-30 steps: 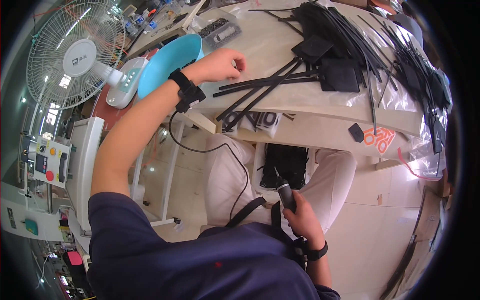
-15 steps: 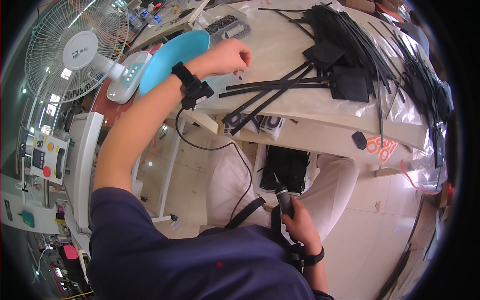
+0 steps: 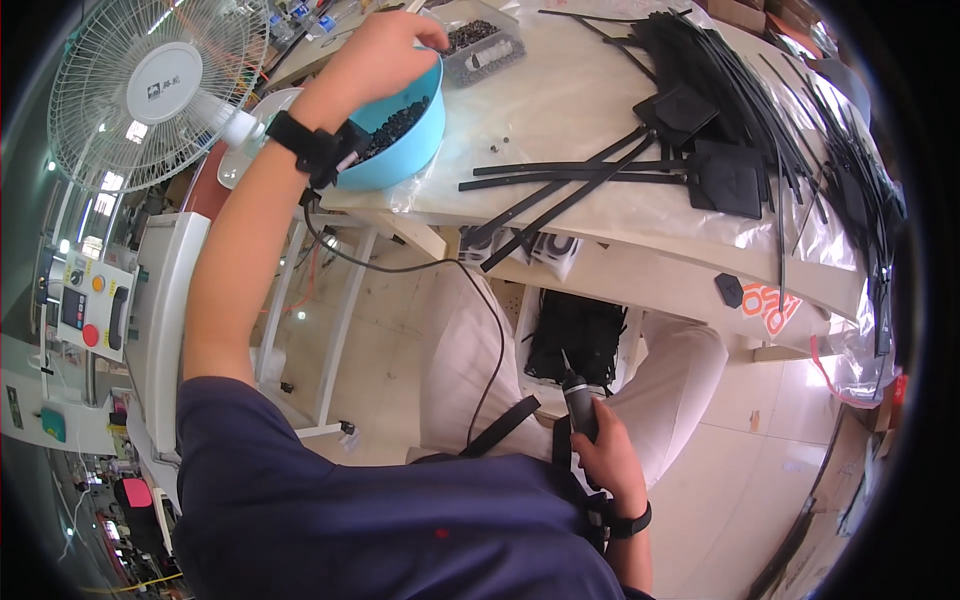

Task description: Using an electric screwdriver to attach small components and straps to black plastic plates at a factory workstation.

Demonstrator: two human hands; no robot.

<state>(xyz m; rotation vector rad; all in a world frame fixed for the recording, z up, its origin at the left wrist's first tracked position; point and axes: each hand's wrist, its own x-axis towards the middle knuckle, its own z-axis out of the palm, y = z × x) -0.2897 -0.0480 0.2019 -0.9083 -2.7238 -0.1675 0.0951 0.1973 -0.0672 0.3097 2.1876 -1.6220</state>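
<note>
My left hand [image 3: 385,45] reaches over the blue bowl [image 3: 405,135] of small dark pieces at the table's left end, fingers bent down at its far rim beside a grey tray [image 3: 485,45] of more small parts. Whether it holds any piece I cannot tell. A black band [image 3: 315,150] with a cable wraps that wrist. My right hand [image 3: 605,455] rests low by my lap, closed around a black screwdriver [image 3: 578,395] that points up. Black rods with flat square heads [image 3: 650,160] lie on the cream table [image 3: 560,100].
A white standing fan [image 3: 160,85] stands at the left. Below it is a white machine with a control panel [image 3: 85,310]. A heap of black rods [image 3: 800,120] covers the table's right side. A black box [image 3: 575,335] sits under the table by my knees.
My left hand has moved from the rods on the table up and left to the blue bowl's far rim. The right hand still holds the screwdriver by my lap.
</note>
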